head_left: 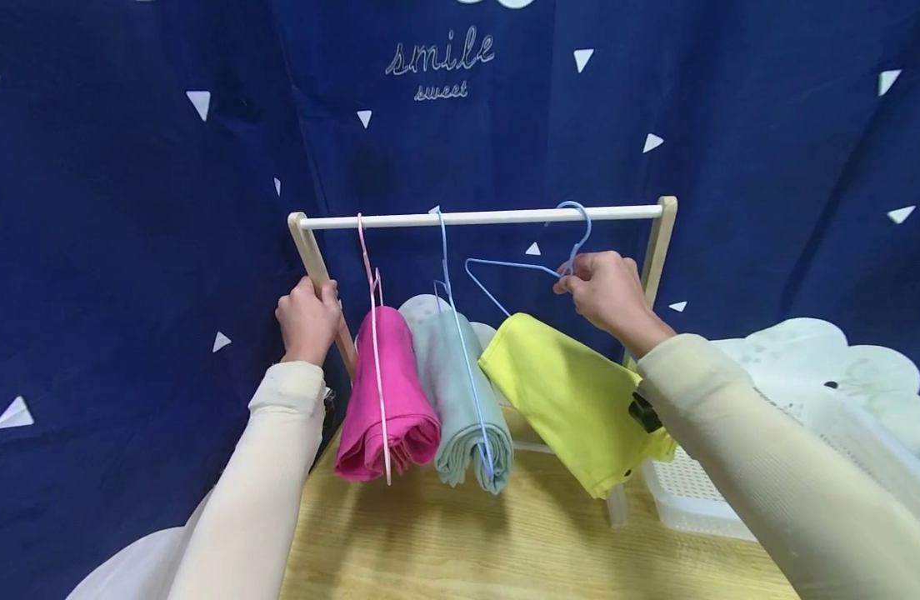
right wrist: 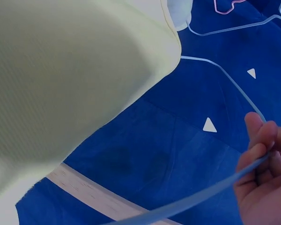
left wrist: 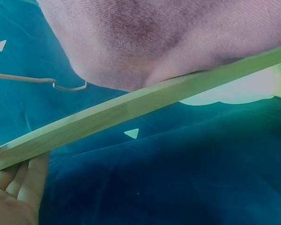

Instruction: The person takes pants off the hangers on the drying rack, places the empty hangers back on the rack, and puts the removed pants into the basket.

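Note:
My left hand [head_left: 308,321] grips the left wooden post [left wrist: 107,108] of a small clothes rack, its fingers wrapped round the wood. With my right hand [head_left: 606,292] I pinch a blue hanger [right wrist: 229,82] just below its hook, and the hook reaches over the white rail [head_left: 497,217]. A yellow cloth [head_left: 565,392] with dark marks hangs tilted from this hanger, partly behind my right sleeve. To its left, a rolled-looking light green cloth [head_left: 460,375] hangs on another blue hanger [head_left: 460,333]. Further left is a magenta cloth [head_left: 388,375] on a pink hanger [head_left: 377,367].
The rack stands on a wooden table [head_left: 430,550]. At the right, a white perforated basket [head_left: 688,487] sits beside the rack, partly behind my right sleeve. A dark blue curtain [head_left: 130,183] with white triangles forms the backdrop. The right post [head_left: 658,250] stands behind my right hand.

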{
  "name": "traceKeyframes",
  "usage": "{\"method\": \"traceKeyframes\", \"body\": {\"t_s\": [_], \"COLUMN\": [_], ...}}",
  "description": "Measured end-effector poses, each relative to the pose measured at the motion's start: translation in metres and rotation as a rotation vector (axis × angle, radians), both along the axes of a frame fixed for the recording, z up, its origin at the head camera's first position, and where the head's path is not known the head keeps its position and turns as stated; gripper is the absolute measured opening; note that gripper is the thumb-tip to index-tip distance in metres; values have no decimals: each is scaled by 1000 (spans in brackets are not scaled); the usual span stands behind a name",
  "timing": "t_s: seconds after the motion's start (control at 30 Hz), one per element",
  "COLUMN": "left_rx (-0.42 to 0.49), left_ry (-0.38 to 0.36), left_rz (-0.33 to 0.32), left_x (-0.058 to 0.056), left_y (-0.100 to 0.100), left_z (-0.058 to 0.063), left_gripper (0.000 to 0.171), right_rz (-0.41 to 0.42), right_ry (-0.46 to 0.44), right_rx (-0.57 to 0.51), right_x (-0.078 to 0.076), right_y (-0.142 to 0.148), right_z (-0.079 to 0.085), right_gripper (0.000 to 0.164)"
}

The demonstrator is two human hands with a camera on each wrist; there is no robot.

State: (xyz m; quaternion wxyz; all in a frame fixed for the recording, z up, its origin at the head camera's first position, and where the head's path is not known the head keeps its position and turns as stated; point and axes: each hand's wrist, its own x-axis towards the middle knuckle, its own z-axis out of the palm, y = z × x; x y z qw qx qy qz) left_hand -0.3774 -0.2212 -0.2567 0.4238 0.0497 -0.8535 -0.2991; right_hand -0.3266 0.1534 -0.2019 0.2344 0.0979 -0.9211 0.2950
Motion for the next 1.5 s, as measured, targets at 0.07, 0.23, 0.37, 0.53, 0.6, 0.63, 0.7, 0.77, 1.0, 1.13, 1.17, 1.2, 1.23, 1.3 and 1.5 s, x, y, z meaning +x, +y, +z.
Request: {"method": "traceKeyframes", "body": {"t_s": [0.07, 0.23, 0.37, 0.53, 0.6, 0.63, 0.7, 0.77, 1.0, 1.13, 1.17, 1.2, 1.23, 1.3, 1.5], "left_rx": [0, -5, -8, -11, -8, -6, -4, 1, 9, -8, -14, -17, -22, -27, -22], "left_ry": [-2, 7, 6, 1, 6, 9, 10, 4, -15, 7, 17, 21, 25, 31, 34], "left_rz": [1, 2, 2, 0, -1, 0, 0, 0, -5, 9, 12, 14, 17, 17, 12], "left_x": [0, 0, 0, 1, 1, 2, 1, 2, 2, 1, 1, 1, 0, 0, -1], "left_y": [0, -1, -1, -2, -2, -2, -2, -1, 0, 0, 0, -1, -1, -2, 0], "left_z": [-1, -2, -1, 1, 2, 2, 3, 3, 1, 0, -1, -1, -1, -2, -2], "left_gripper": [36, 35, 35, 36, 35, 35, 35, 36, 36, 35, 35, 35, 34, 34, 33], "right_rz": [2, -17, -35, -30, -17, -10, -1, 5, 6, 2, 1, -1, -6, -16, -20], "right_ry": [-5, -23, -18, -22, -19, -14, -5, -4, -11, 16, 19, 20, 17, 8, -17], "right_rx": [8, 21, 31, 55, 59, 58, 56, 50, 53, 62, 67, 69, 66, 57, 19], "right_x": [1, 4, 7, 11, 13, 14, 16, 17, 21, 24, 24, 25, 26, 27, 30], "right_y": [1, 2, 5, 7, 8, 9, 11, 14, 22, 27, 28, 29, 30, 33, 41], "right_z": [2, 5, 6, 10, 13, 15, 18, 19, 19, 19, 19, 19, 20, 19, 17], "right_gripper": [25, 23, 19, 16, 16, 16, 16, 18, 29, 28, 27, 27, 27, 26, 26]}}
